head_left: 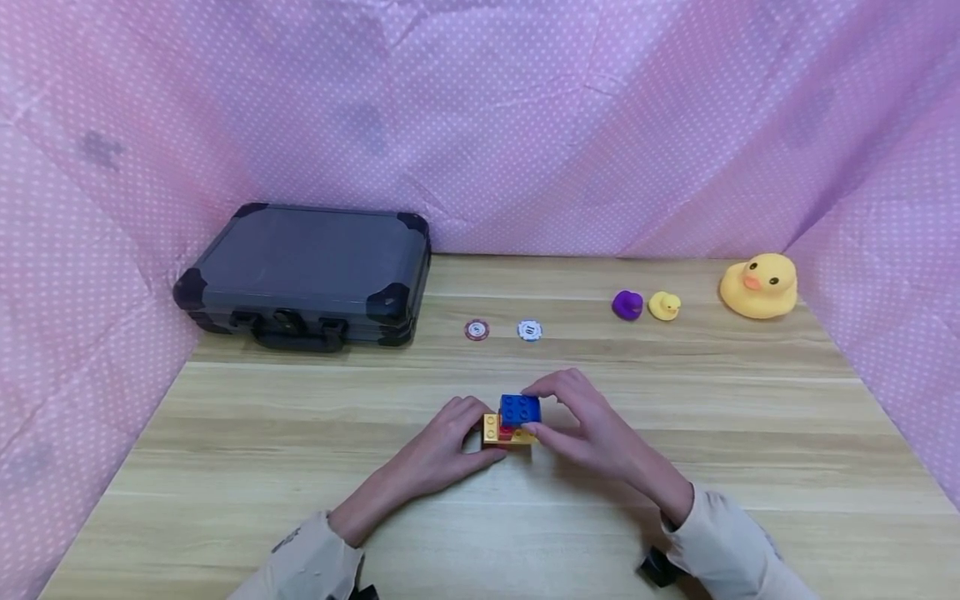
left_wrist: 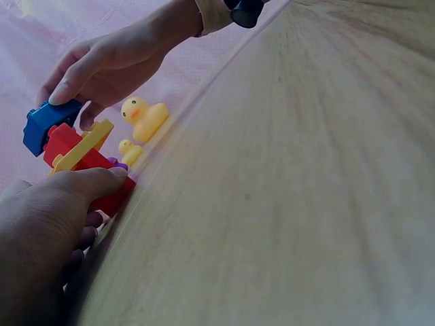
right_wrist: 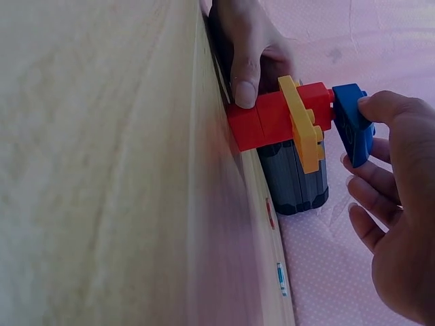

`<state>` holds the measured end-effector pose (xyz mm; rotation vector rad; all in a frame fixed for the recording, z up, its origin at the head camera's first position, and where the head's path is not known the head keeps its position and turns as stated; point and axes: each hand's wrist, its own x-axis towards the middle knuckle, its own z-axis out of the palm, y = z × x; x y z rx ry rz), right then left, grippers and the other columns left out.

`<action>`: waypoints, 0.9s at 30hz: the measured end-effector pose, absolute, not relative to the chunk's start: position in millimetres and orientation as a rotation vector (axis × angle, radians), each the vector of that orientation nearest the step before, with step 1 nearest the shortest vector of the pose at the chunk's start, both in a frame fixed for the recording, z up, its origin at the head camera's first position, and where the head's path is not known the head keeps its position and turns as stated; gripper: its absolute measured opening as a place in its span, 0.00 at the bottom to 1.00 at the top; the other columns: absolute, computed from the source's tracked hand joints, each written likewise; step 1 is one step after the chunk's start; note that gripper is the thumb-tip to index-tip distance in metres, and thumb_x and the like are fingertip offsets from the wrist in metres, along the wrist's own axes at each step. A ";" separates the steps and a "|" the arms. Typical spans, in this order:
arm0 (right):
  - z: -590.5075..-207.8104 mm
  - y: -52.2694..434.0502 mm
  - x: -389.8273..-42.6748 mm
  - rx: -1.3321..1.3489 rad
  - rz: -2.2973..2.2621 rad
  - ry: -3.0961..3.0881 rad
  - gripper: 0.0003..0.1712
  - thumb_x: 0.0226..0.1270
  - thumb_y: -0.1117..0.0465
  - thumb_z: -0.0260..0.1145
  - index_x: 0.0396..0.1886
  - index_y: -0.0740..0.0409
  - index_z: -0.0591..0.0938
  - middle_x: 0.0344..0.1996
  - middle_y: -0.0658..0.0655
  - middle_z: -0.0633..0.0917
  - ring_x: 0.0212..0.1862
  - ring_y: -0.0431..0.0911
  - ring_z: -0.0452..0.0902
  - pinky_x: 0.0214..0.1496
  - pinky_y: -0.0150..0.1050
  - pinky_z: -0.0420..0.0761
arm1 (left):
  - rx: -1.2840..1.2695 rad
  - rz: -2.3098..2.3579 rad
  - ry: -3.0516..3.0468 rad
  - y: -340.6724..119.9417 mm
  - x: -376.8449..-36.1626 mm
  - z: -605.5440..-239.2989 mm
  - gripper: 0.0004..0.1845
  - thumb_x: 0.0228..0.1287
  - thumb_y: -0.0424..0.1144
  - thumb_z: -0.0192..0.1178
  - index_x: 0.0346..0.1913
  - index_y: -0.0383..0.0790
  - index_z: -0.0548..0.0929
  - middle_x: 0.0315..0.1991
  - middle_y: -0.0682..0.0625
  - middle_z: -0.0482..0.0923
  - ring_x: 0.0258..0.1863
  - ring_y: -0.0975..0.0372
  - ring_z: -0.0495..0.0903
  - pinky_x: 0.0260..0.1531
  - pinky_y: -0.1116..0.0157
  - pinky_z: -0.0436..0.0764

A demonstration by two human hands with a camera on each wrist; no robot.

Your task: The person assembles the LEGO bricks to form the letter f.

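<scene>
A small stack of toy building bricks stands on the table in front of me. Red bricks [right_wrist: 262, 121] form its column, and a flat yellow brick [right_wrist: 304, 129] juts out partway up. My left hand [head_left: 442, 446] grips the base of the stack, thumb on the lower red brick. At the top, my right hand [head_left: 592, 427] pinches a blue brick [head_left: 520, 410] between thumb and fingers. In the right wrist view the blue brick sits tilted against the studs of the top red brick; whether it is pressed down is unclear.
A dark grey case [head_left: 311, 267] with black corners lies at the back left. Beyond the stack are a red-rimmed chip [head_left: 477, 330] and a white-blue chip [head_left: 529, 331]. Further right stand a purple duck [head_left: 627, 305], a small yellow duck [head_left: 664, 306] and a large yellow duck [head_left: 760, 287].
</scene>
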<state>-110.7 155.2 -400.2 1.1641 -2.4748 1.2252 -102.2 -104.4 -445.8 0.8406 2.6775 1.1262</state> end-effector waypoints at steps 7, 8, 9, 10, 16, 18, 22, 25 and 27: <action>-400.8 156.8 -108.7 1.181 1.250 -2.465 0.24 0.65 0.66 0.76 0.59 0.52 0.81 0.52 0.46 0.83 0.54 0.44 0.75 0.52 0.50 0.80 | 0.847 1.134 2.680 -104.0 -101.9 -445.2 0.18 0.66 0.50 0.72 0.53 0.49 0.81 0.50 0.60 0.77 0.50 0.65 0.72 0.51 0.61 0.76; -400.7 156.7 -108.3 1.184 1.253 -2.466 0.24 0.65 0.66 0.76 0.59 0.51 0.81 0.52 0.45 0.83 0.54 0.44 0.75 0.52 0.49 0.80 | 0.847 1.135 2.680 -103.9 -101.9 -445.4 0.18 0.66 0.50 0.72 0.52 0.49 0.81 0.50 0.60 0.77 0.50 0.64 0.72 0.51 0.61 0.76; -400.6 156.6 -108.0 1.185 1.258 -2.468 0.24 0.65 0.66 0.76 0.59 0.51 0.81 0.52 0.45 0.82 0.54 0.43 0.75 0.52 0.49 0.80 | 0.844 1.136 2.679 -103.9 -101.8 -445.4 0.18 0.66 0.50 0.72 0.52 0.49 0.81 0.50 0.60 0.77 0.50 0.65 0.72 0.51 0.60 0.76; -400.7 156.6 -107.6 1.187 1.258 -2.470 0.24 0.65 0.66 0.76 0.59 0.51 0.81 0.52 0.45 0.82 0.54 0.43 0.75 0.52 0.48 0.80 | 0.842 1.138 2.679 -103.9 -101.8 -445.4 0.18 0.66 0.50 0.72 0.53 0.49 0.81 0.50 0.60 0.77 0.50 0.65 0.72 0.51 0.60 0.76; -401.7 157.0 -107.1 1.208 1.275 -2.461 0.24 0.65 0.67 0.75 0.59 0.52 0.80 0.51 0.47 0.83 0.51 0.43 0.77 0.50 0.46 0.81 | 0.845 1.147 2.674 -104.0 -101.8 -445.6 0.18 0.66 0.50 0.72 0.53 0.49 0.81 0.50 0.60 0.77 0.50 0.65 0.72 0.52 0.60 0.76; -401.9 157.4 -107.1 1.210 1.288 -2.463 0.24 0.65 0.68 0.75 0.59 0.52 0.80 0.51 0.47 0.83 0.51 0.43 0.77 0.50 0.46 0.82 | 0.842 1.146 2.672 -104.2 -101.8 -445.4 0.18 0.66 0.50 0.72 0.54 0.49 0.81 0.50 0.60 0.77 0.50 0.65 0.72 0.52 0.60 0.77; -401.7 157.6 -106.9 1.210 1.312 -2.485 0.24 0.66 0.67 0.74 0.60 0.52 0.80 0.52 0.47 0.82 0.51 0.42 0.78 0.50 0.47 0.83 | 0.830 1.141 2.668 -104.0 -102.1 -444.4 0.18 0.67 0.50 0.72 0.54 0.49 0.81 0.51 0.59 0.77 0.51 0.64 0.72 0.53 0.59 0.77; -401.0 157.3 -106.5 1.212 1.314 -2.500 0.24 0.67 0.66 0.74 0.60 0.51 0.80 0.52 0.46 0.82 0.51 0.42 0.78 0.50 0.46 0.83 | 0.831 1.137 2.670 -104.0 -102.2 -444.5 0.18 0.66 0.50 0.72 0.54 0.49 0.81 0.51 0.59 0.77 0.51 0.64 0.72 0.52 0.59 0.77; -401.0 156.9 -106.4 1.217 1.307 -2.500 0.24 0.67 0.66 0.74 0.61 0.52 0.79 0.52 0.46 0.81 0.50 0.41 0.78 0.50 0.45 0.83 | 0.836 1.139 2.674 -103.9 -102.1 -444.6 0.19 0.66 0.49 0.73 0.54 0.49 0.81 0.51 0.59 0.77 0.51 0.64 0.72 0.52 0.59 0.77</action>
